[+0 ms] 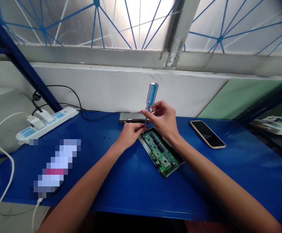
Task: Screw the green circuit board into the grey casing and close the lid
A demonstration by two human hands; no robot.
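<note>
My right hand [164,118] is closed around the lower handle of a screwdriver [152,94] with a clear and blue grip, held nearly upright. Its shaft points down at the far left corner of a green circuit board [160,150] seated in a shallow metal casing [147,147]. At that same corner, the fingers of my left hand [131,133] are pinched together beside the screwdriver's tip. Whatever lies between them is too small to make out. Two tiny dark screws [107,137] lie on the blue table left of my left hand.
Behind my hands a flat metal box [131,117] rests against the wall. A phone [207,134] lies to the right. On the left are a power strip [51,124] with plugs and a blurred-out phone [57,168] on a white cable [11,165]. The blue table [121,191] ends close in front.
</note>
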